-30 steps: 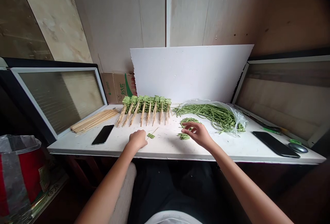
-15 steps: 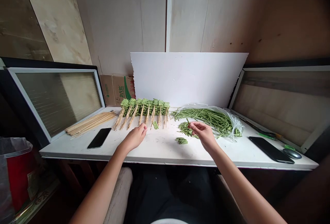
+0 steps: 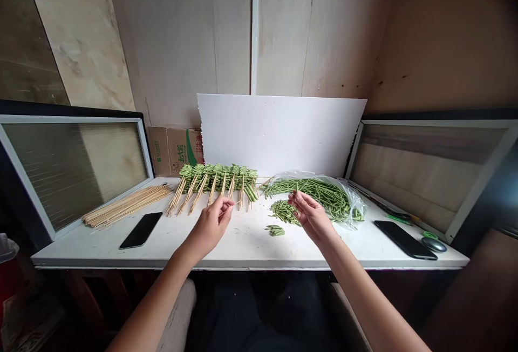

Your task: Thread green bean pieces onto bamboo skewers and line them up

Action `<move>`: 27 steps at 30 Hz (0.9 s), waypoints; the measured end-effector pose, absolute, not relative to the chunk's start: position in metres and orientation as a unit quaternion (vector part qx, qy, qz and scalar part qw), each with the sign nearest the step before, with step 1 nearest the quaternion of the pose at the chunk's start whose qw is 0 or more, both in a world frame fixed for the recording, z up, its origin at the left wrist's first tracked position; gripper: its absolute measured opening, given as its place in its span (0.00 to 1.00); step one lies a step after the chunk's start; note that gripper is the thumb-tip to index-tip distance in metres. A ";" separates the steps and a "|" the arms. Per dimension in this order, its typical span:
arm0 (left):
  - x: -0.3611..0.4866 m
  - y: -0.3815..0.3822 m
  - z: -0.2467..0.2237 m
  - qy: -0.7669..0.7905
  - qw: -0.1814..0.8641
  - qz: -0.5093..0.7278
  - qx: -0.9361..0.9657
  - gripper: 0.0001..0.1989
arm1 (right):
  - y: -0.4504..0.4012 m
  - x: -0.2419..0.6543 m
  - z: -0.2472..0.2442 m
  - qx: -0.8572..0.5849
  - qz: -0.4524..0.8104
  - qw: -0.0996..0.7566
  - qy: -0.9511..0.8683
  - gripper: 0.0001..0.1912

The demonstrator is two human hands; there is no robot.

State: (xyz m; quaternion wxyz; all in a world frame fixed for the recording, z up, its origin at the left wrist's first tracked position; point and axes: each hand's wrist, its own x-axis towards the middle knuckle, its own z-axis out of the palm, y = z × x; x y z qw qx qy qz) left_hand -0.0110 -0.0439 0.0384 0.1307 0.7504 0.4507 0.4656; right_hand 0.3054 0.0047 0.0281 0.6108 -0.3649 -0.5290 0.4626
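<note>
Bamboo skewer bundle (image 3: 127, 206): loose, on the left end of the desk (image 3: 243, 259), long axis slanting up toward the centre; a black smartphone (image 3: 141, 231) lies just in front of it.

Cardboard box (image 3: 174, 151): behind the desk, at the left edge of a white foam board (image 3: 279, 133).

Skewered bean row (image 3: 216, 178): green bean pieces threaded on a fanned row of sticks, long axes running front to back, pointed ends toward the person.

Left hand (image 3: 210, 228): nearer hand to the row, directly in front of its right half; grip narrow, fingertips pinched close together near the stick ends. Any item held: cannot tell.

Cut bean pieces (image 3: 284, 212): main pile right of the row, a smaller pile (image 3: 275, 230) just in front.

Right hand (image 3: 311, 217): nearer hand to both piles, just to their right; grip partly closed. A thin green sliver rises at the fingertips; held or not: cannot tell.

Plastic bag (image 3: 348, 206): holds long green yardlong beans (image 3: 319, 194), axes running left to right.

Far right: black tablet (image 3: 404, 239) and grey oval object (image 3: 434, 244).
</note>
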 end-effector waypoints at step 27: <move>0.009 -0.050 0.026 0.424 0.130 0.456 0.771 0.12 | -0.017 0.294 0.043 -0.219 0.572 0.648 -0.453 0.11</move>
